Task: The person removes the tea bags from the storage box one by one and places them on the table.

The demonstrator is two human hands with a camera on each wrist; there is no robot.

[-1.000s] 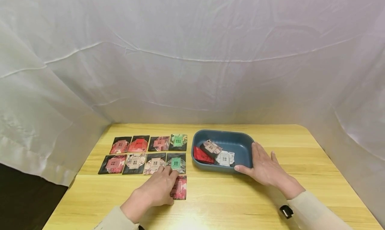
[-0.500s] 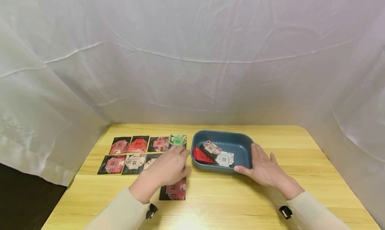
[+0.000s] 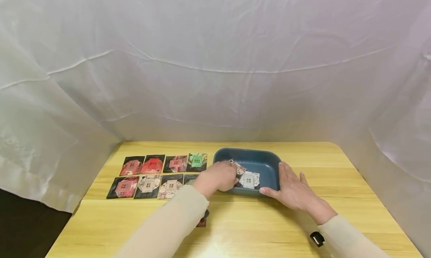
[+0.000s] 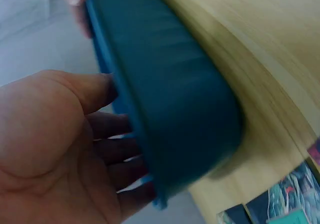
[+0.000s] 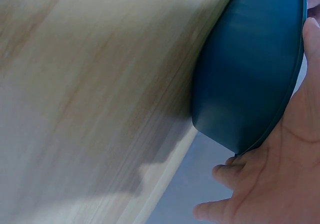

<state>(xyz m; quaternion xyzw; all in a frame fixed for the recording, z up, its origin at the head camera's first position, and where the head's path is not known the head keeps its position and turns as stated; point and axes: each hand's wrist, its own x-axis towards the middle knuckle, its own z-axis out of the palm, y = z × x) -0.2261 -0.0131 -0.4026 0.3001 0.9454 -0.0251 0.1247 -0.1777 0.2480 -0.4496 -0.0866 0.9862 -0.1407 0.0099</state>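
Observation:
My left hand [image 3: 220, 175] reaches over the left end of a dark blue tray [image 3: 267, 170], fingers dipping inside. The left wrist view shows the fingers [image 4: 117, 149] loosely spread across the rim, their tips hidden behind the wall. Beside them in the tray lie a beige floral sachet [image 3: 240, 169] and a white sachet [image 3: 249, 180]. The red sachet's place is covered by the hand. At the tray's right end rests my right hand [image 3: 292, 188], thumb on the front rim and straight fingers along the side; the right wrist view shows its palm [image 5: 280, 169] against the rim.
Left of the tray, flat sachets lie in two rows, among them a red one [image 3: 153, 164], a green one [image 3: 197, 161] and a beige one [image 3: 148, 185]. Another dark red sachet [image 3: 202, 222] is mostly under the left sleeve. A pale curtain [image 3: 215, 82] surrounds the wooden table [image 3: 256, 228].
My left hand has left the red sachet nearest me and moved right and away into the tray's left end. The right hand has stayed on the tray. The view has shifted slightly.

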